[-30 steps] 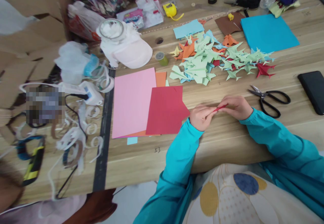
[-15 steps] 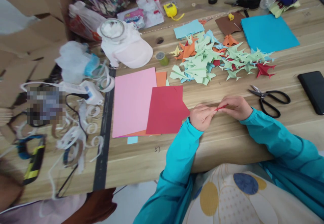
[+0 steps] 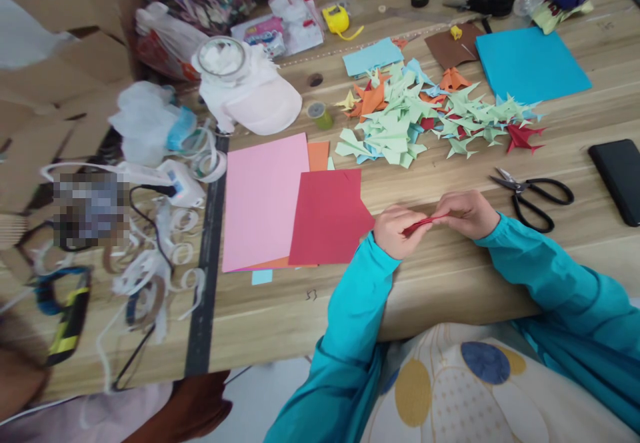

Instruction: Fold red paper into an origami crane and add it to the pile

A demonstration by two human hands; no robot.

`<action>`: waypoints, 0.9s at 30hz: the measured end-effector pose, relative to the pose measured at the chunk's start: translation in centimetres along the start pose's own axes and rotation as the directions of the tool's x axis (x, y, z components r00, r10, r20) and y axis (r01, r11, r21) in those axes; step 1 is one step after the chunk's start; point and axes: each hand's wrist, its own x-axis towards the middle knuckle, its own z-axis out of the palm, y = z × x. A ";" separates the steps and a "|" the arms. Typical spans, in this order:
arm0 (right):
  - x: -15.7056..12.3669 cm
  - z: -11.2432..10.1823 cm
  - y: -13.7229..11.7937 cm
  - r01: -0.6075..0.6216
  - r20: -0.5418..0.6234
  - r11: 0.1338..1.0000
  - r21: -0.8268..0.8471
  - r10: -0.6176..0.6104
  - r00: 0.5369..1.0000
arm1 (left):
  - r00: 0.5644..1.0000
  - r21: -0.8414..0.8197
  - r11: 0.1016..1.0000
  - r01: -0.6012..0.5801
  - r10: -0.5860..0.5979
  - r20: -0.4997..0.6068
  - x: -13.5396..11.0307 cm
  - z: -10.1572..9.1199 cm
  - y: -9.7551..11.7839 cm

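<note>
A small, narrow piece of folded red paper (image 3: 423,223) is pinched between my two hands above the table's front part. My left hand (image 3: 397,231) grips its left end, and its fingers cover part of it. The other end sits between the thumb and fingers of my right hand (image 3: 469,214). Left of my hands lie red sheets (image 3: 325,219) over pink sheets (image 3: 265,203), with an orange sheet (image 3: 319,157) partly beneath. Beyond my hands spreads a pile of folded paper shapes (image 3: 400,126), mostly pale green, with some orange, red and blue.
Scissors (image 3: 530,193) with black handles lie right of my hands, and a black phone (image 3: 617,181) lies farther right. Blue sheets (image 3: 533,66) are at the back. A white-wrapped jar (image 3: 245,89), tape rolls (image 3: 184,220) and cords crowd the left side. A person's arm (image 3: 20,376) shows at lower left.
More of the folded red paper now shows between my hands. My left fingers have shifted slightly on it, and my right hand has barely moved.
</note>
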 end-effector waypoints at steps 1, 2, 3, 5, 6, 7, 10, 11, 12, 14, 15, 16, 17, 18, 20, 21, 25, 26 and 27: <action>0.0 0.0 0.0 0.004 0.003 1.000 0.001 -0.004 1.000 | 1.000 0.000 1.000 -0.006 0.006 0.011 0.0 0.1 -0.1; 0.0 0.0 0.1 0.004 0.003 1.000 -0.002 -0.004 1.000 | 1.000 -0.001 1.000 -0.015 0.015 0.022 0.0 0.1 -0.2; 0.0 -0.1 0.1 0.002 0.003 1.000 -0.008 -0.002 1.000 | 0.999 -0.002 1.000 -0.026 0.026 0.031 0.0 0.1 -0.3; 0.0 -0.1 0.1 -0.004 0.008 1.000 -0.028 0.004 1.000 | 0.998 -0.001 0.999 -0.047 0.047 0.044 0.1 0.1 -0.5; 0.0 -0.2 0.1 -0.007 0.011 0.999 -0.038 0.007 1.000 | 0.998 0.004 0.999 -0.053 0.053 0.044 0.1 0.0 -0.6; 0.1 -0.2 0.2 -0.009 0.011 0.999 -0.048 0.010 1.000 | 0.997 0.010 0.998 -0.058 0.058 0.041 0.1 0.0 -0.6; 0.1 -0.3 0.1 -0.008 -0.010 0.997 -0.074 0.007 1.000 | 0.997 0.032 0.997 -0.066 0.065 0.028 0.1 -0.1 -0.8; 0.1 -0.3 0.1 -0.003 -0.017 0.997 -0.080 0.002 1.000 | 0.998 0.040 0.997 -0.065 0.064 0.026 0.0 -0.1 -0.8; 0.1 -0.3 0.1 0.004 -0.020 0.996 -0.087 -0.005 1.000 | 0.998 0.049 0.997 -0.062 0.061 0.025 0.0 -0.1 -0.8; 0.1 -0.3 0.1 0.019 -0.018 0.995 -0.103 -0.021 1.000 | 0.999 0.075 0.996 -0.049 0.048 0.014 -0.1 -0.1 -0.8; 0.1 -0.3 0.1 0.026 -0.017 0.993 -0.112 -0.028 0.999 | 0.999 0.090 0.995 -0.045 0.045 0.008 -0.1 0.0 -0.8; 0.1 -0.2 0.1 0.030 -0.017 0.992 -0.124 -0.032 0.999 | 0.999 0.106 0.993 -0.048 0.048 0.005 -0.1 0.0 -0.9; 0.0 -0.2 0.2 0.032 -0.018 0.990 -0.134 -0.035 0.999 | 0.998 0.120 0.991 -0.057 0.057 0.004 -0.1 0.1 -0.9; 0.0 -0.2 0.3 0.035 -0.020 0.989 -0.141 -0.038 0.999 | 0.998 0.130 0.989 -0.069 0.069 0.008 -0.2 0.2 -0.9; -0.1 0.0 0.6 0.037 -0.021 0.988 -0.151 -0.040 0.999 | 0.996 0.143 0.986 -0.089 0.086 0.023 -0.2 0.3 -1.0; -0.2 0.0 0.8 0.035 -0.023 0.988 -0.153 -0.039 0.999 | 0.996 0.148 0.985 -0.090 0.086 0.030 -0.3 0.4 -1.1; -0.3 0.3 1.0 0.008 -0.059 0.988 -0.153 -0.017 0.998 | 0.998 0.181 0.981 -0.069 0.066 0.022 -0.4 0.6 -1.2; -0.3 0.4 1.0 -0.004 -0.075 0.988 -0.155 -0.008 0.997 | 0.998 0.190 0.980 -0.066 0.064 0.014 -0.5 0.6 -1.2; -0.3 0.5 1.0 -0.016 -0.086 0.987 -0.158 0.002 0.996 | 0.998 0.197 0.978 -0.063 0.063 0.005 -0.5 0.7 -1.2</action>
